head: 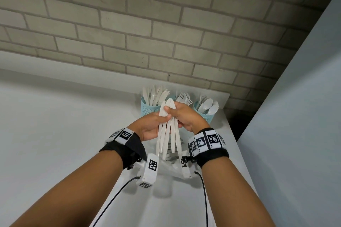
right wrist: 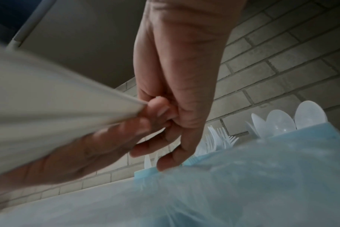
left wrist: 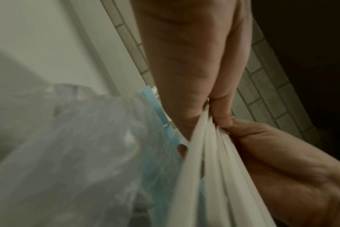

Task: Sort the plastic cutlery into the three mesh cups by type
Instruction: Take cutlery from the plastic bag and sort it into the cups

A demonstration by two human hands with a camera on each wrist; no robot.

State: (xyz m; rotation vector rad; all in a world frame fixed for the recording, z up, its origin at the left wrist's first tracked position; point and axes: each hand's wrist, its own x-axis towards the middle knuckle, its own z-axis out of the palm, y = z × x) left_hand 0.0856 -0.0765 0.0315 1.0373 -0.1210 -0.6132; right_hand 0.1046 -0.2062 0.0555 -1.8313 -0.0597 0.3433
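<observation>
Both of my hands hold one bunch of white plastic knives (head: 168, 134) above the table, blades pointing away, handles fanning toward me. My left hand (head: 156, 122) grips the bunch from the left and my right hand (head: 178, 114) pinches its upper part from the right. Behind them stand three light-blue mesh cups: the left cup (head: 147, 109) holds knives, the middle one, mostly hidden, holds forks (head: 182, 97), and the right cup (head: 206, 115) holds spoons. The left wrist view shows the knives (left wrist: 213, 169) squeezed between fingers. In the right wrist view the knives (right wrist: 49, 99) are blurred.
A clear plastic bag or wrapper (head: 171, 162) lies on the white table (head: 55, 125) under my wrists. A brick wall (head: 166, 33) runs close behind the cups. A grey panel (head: 295, 116) stands at the right, just past the table's right edge.
</observation>
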